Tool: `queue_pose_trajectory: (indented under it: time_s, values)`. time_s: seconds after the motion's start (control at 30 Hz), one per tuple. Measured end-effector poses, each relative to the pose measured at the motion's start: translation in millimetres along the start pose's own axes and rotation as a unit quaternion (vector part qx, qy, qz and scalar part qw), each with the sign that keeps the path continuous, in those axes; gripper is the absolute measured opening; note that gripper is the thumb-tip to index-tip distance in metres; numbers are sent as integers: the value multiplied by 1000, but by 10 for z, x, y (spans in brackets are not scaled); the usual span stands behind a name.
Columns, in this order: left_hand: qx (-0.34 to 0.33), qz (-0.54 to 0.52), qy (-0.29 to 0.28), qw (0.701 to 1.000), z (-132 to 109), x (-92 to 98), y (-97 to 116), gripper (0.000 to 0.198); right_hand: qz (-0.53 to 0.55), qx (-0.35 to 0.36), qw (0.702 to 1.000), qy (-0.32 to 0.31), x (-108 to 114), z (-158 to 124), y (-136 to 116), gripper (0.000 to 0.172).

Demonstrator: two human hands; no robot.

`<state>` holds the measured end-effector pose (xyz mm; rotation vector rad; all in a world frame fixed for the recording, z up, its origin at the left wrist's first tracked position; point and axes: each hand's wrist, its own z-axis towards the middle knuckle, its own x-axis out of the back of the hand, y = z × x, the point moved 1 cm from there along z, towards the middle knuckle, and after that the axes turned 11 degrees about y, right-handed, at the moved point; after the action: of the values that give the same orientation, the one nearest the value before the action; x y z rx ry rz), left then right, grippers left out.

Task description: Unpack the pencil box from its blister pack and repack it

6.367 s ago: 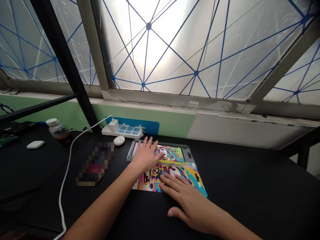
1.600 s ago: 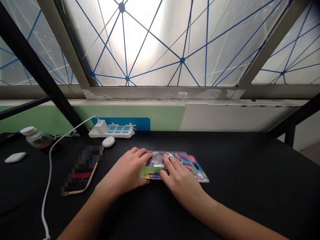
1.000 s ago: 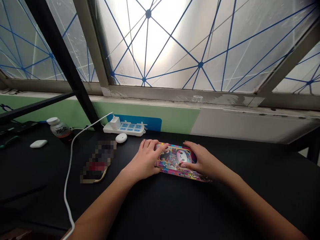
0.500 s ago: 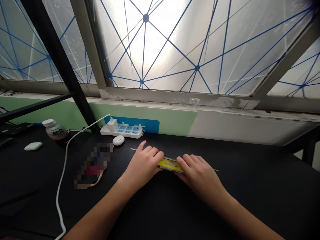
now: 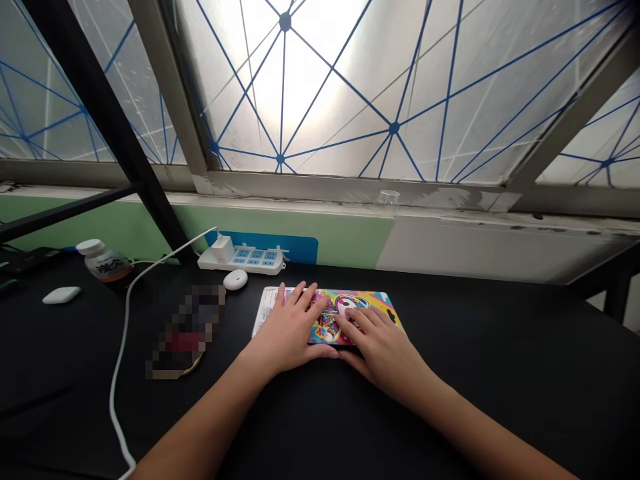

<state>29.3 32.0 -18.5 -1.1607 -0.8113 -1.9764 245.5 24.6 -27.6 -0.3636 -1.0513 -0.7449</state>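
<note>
A flat, brightly printed pack (image 5: 327,327), possibly a booklet, lies on the black table. Its left part is white, and a dark hole-shaped mark shows near its right edge. Across its left half rests my left hand (image 5: 287,337), fingers stretched out and spread on the surface. My right hand (image 5: 383,343) lies over the right half with its fingers extended and slightly bent. Both thumbs are along the near edge, their tips almost meeting. Neither hand is wrapped round the pack.
Left of the pack are a round white case (image 5: 235,280), a blurred-out object (image 5: 185,340) and a white power strip (image 5: 260,262). A white cable (image 5: 125,347) runs down the table's left side. Farther left stand a bottle (image 5: 106,261) and a small white item (image 5: 61,295).
The pack was gripped in both hands, tilted with its yellow edge side towards me. Now it lies flat, printed face up, and my fingers have opened out over it.
</note>
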Motion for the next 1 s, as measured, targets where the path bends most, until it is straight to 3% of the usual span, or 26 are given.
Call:
queue_pose_trajectory:
  time_s: [0.13, 0.27, 0.37, 0.47, 0.6, 0.73, 0.83, 0.9, 1.0]
  values:
    - [42, -10, -35, 998, -17, -38, -99, 102, 46, 18, 998, -39, -45, 41, -29, 75]
    - [47, -40, -47, 997, -20, -13, -159, 101, 100, -5, 987, -126, 50, 52, 75, 68]
    - [50, -58, -45, 996, -26, -4, -198, 102, 124, -52, 972, -193, 217, -66, 342, 64]
    - [54, -70, -46, 995, -31, 3, -223, 103, 142, -94, 962, -213, 360, -261, 672, 55]
    - [55, -70, -69, 994, -29, 32, -222, 104, 117, -121, 970, -178, 406, -354, 789, 48]
    - [61, -66, -93, 992, -25, 55, -216, 101, 61, -68, 991, -95, 253, -146, 398, 67]
    - [71, -63, -99, 991, -24, 48, -245, 93, 72, -6, 994, -87, 70, -41, 152, 74]
    - [81, -64, -100, 990, -24, 44, -292, 87, 69, 11, 994, -79, -14, -95, 169, 70]
    - [99, -66, -106, 987, -28, 59, -395, 83, 54, 6, 997, -49, -38, -353, 414, 63]
